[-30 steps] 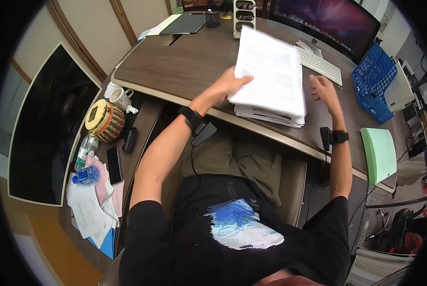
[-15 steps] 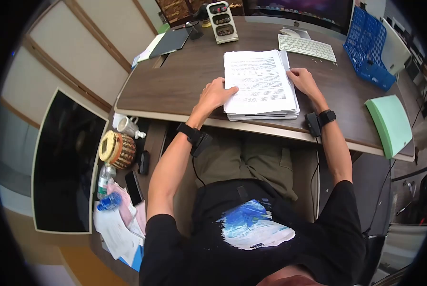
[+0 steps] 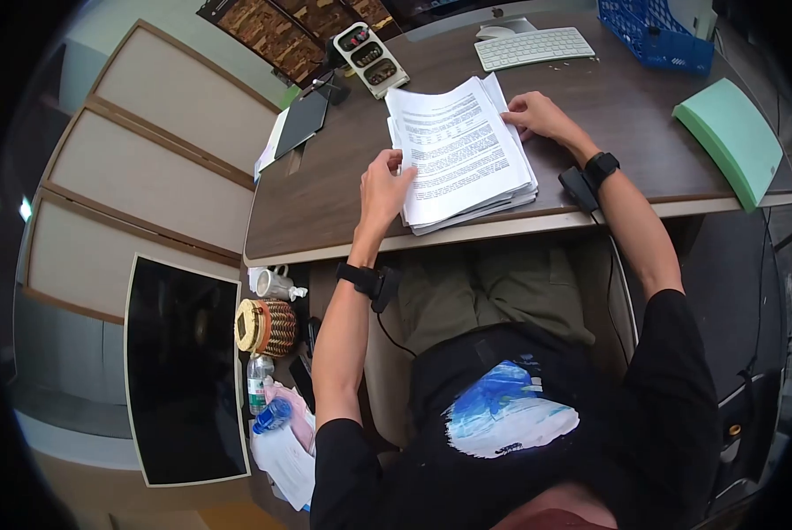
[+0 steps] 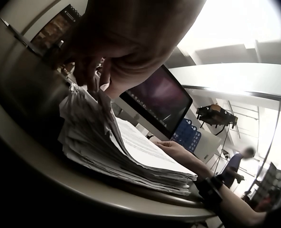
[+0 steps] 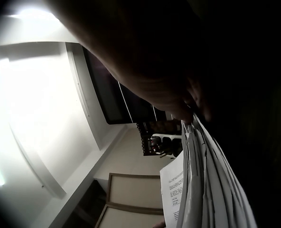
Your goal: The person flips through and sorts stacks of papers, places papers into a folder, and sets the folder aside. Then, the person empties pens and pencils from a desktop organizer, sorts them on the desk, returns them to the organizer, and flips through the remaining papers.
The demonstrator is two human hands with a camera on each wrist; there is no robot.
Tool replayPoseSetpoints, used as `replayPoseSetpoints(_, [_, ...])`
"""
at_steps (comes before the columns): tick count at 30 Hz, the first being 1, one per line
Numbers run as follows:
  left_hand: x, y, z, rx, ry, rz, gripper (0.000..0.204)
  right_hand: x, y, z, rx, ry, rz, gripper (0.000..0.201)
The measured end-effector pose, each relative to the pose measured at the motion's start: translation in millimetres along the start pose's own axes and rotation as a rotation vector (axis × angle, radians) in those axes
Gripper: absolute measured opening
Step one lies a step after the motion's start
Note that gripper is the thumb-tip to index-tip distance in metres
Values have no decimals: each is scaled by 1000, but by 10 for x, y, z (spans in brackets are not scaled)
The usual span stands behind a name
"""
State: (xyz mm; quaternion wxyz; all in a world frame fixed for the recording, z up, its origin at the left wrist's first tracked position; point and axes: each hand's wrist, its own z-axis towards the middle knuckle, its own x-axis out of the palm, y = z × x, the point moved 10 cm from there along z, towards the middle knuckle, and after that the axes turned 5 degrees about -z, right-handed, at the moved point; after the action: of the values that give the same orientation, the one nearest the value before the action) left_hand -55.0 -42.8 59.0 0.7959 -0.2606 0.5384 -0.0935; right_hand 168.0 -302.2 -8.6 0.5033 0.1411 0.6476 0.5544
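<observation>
A thick stack of printed sheets [image 3: 458, 155] lies near the desk's front edge, its upper sheets askew. At its left edge, my left hand [image 3: 382, 190] grips the papers, thumb over the top. My right hand [image 3: 546, 119] pinches the upper right edge. In the left wrist view, the fingers of my left hand [image 4: 116, 54] hold the raised edge of the stack [image 4: 97, 137], whose sheets bend and fan apart. The right wrist view shows my right hand [image 5: 164, 90] with its fingertips on the edges of the sheets [image 5: 212, 180]; that hand is partly dark.
Behind the stack are a white keyboard [image 3: 535, 49] and an organizer [image 3: 372, 60]. A blue basket [image 3: 656, 40] stands at the back right, green paper [image 3: 733, 141] at the right edge. Left of the desk are a mug [image 3: 275, 284], a woven container [image 3: 268, 328] and bottles.
The raised papers have come down onto the stack, and the right hand has moved in to its right edge. Since the middle frame, the upper sheets have turned askew. The head view has shifted.
</observation>
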Motion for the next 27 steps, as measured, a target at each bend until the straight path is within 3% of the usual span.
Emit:
replayPoseSetpoints(2, [33, -98, 11, -31, 47, -234, 44, -12, -3, 11, -5, -13, 13, 35])
replayPoseSetpoints(5, [0, -384, -22, -21, 89, -194, 42, -16, -23, 13, 7, 1, 19, 34])
replayPoseSetpoints(7, [66, -262, 72, -10, 54, -183, 39, -80, 60, -38, -43, -42, 56, 48])
replayPoseSetpoints(9, [-12, -226, 142, 9, -70, -677, 33, -226, 76, -87, 13, -117, 60, 57])
replayPoseSetpoints(11, [-10, -324, 119, -29, -33, -828, 30, -365, 64, -111, 65, -199, 66, 66])
replayPoseSetpoints(13, [-84, -408, 200, -51, -117, -1051, 33, -329, 77, 2, 93, -38, 400, 89])
replayPoseSetpoints(14, [-71, -444, 213, -55, -116, -1050, 33, -277, 179, 8, -28, -45, 509, 100])
replayPoseSetpoints(15, [-72, -558, 206, -54, -98, -1083, 34, -339, 631, -287, -167, -73, 622, 95])
replayPoseSetpoints(16, [-55, -632, 195, -54, -84, -1118, 35, -324, 650, -307, -153, -13, 764, 85])
replayPoseSetpoints(18, [32, -699, 200, -38, -33, -1070, 36, -323, 612, -291, -139, 54, 903, 76])
replayPoseSetpoints(21, [254, -785, 205, -19, 148, -977, 45, -425, 408, -255, -86, 55, 718, 61])
replayPoseSetpoints(23, [242, -953, 27, 58, 148, -791, 59, -606, 157, -120, -58, -72, 705, 52])
replayPoseSetpoints(25, [247, -1057, -212, 224, 167, -380, 86, -905, -137, -39, -42, -269, 752, 43])
replayPoseSetpoints(26, [265, -1084, -359, 305, 175, -282, 109, -1064, -361, 58, -58, -347, 836, 42])
replayPoseSetpoints(27, [244, -1082, -478, 298, 177, -283, 109, -1164, -536, 113, -76, -423, 919, 42])
